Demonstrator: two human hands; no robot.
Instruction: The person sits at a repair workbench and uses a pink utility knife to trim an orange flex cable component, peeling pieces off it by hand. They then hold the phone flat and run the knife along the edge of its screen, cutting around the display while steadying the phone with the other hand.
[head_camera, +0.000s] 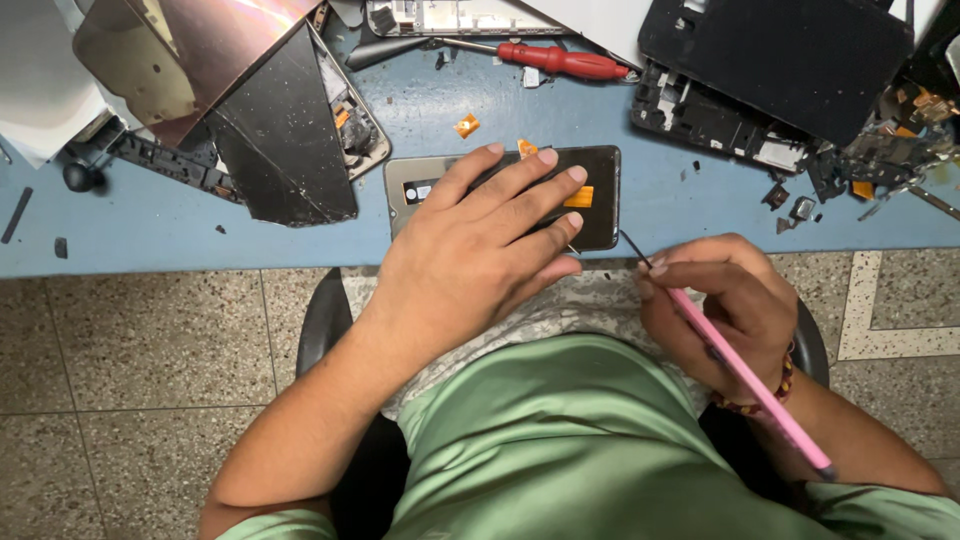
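Observation:
An opened phone with a dark inner face and orange flex strips lies at the front edge of the blue table. My left hand lies flat on it, fingers spread, pressing it down. My right hand grips a thin pink-handled screwdriver like a pen. Its dark metal tip reaches toward the phone's lower right corner, just off the table edge.
A red-handled screwdriver lies at the back. Broken phone panels and a cracked black screen sit at the left. A black phone back and frames with loose small parts crowd the right. Speckled floor lies below.

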